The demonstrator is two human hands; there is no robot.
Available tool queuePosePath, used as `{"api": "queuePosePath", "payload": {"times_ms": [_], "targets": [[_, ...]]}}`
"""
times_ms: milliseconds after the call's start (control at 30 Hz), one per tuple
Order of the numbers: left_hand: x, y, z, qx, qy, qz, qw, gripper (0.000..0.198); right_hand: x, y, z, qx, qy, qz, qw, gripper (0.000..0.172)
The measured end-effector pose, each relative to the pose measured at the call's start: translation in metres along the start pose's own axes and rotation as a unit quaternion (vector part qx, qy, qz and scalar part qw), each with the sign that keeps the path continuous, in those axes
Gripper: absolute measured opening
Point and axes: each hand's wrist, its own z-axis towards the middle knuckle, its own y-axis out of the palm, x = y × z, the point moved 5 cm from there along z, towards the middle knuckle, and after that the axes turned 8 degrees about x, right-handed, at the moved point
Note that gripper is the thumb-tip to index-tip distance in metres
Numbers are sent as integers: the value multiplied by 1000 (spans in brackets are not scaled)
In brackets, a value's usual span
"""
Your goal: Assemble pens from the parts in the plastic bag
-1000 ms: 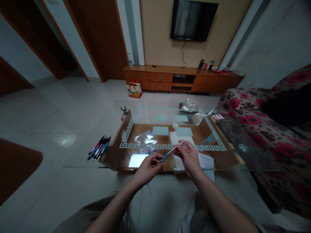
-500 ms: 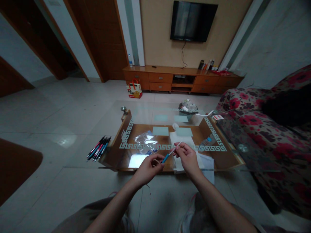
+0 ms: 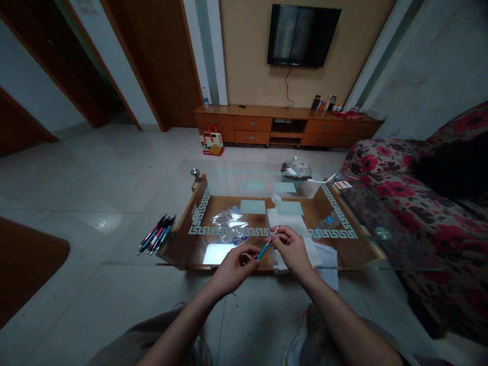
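Observation:
My left hand (image 3: 233,265) pinches the lower end of a blue pen barrel (image 3: 262,250) over the near edge of the glass coffee table (image 3: 179,249). My right hand (image 3: 290,248) is closed on a thin white refill (image 3: 274,233) that sticks out of the barrel's upper end. Both hands are close together, above white paper sheets (image 3: 284,223) seen through the glass. A bunch of several red, blue and dark pens (image 3: 156,235) lies on the glass to the left. A clear plastic bag (image 3: 229,222) lies beyond my left hand.
A floral sofa (image 3: 419,203) runs along the right. A small basket of items (image 3: 295,168) sits at the table's far end. A wooden TV cabinet (image 3: 282,124) with a wall-mounted television (image 3: 303,34) stands at the back, a gift bag (image 3: 212,141) on the floor before it.
My right hand has moved down toward the left hand, and the white refill now shows much less length outside the blue barrel. The left hand stays in place.

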Motion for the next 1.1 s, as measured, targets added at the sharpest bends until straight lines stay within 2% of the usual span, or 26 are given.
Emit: {"api": "queuePosePath", "payload": {"times_ms": [200, 433, 633, 833, 967, 1100], "targets": [[4, 0, 0, -6, 25, 20, 999, 28, -2, 4, -5, -40, 26, -5, 999, 35], [11, 3, 2, -20, 22, 14, 999, 29, -14, 3, -9, -24, 18, -5, 1000, 29], [2, 5, 3, -11, 17, 10, 1000, 30, -16, 3, -10, -24, -10, -17, 1000, 24], [5, 6, -4, -14, 23, -3, 1000, 28, -15, 4, -13, -11, -17, -23, 1000, 26], [7, 5, -6, -13, 23, -15, 1000, 28, -7, 8, -10, -23, 13, 3, 1000, 32], [4, 3, -4, 3, 24, -21, 999, 26, 3, 12, -10, -67, 70, 29, 995, 40]]}}
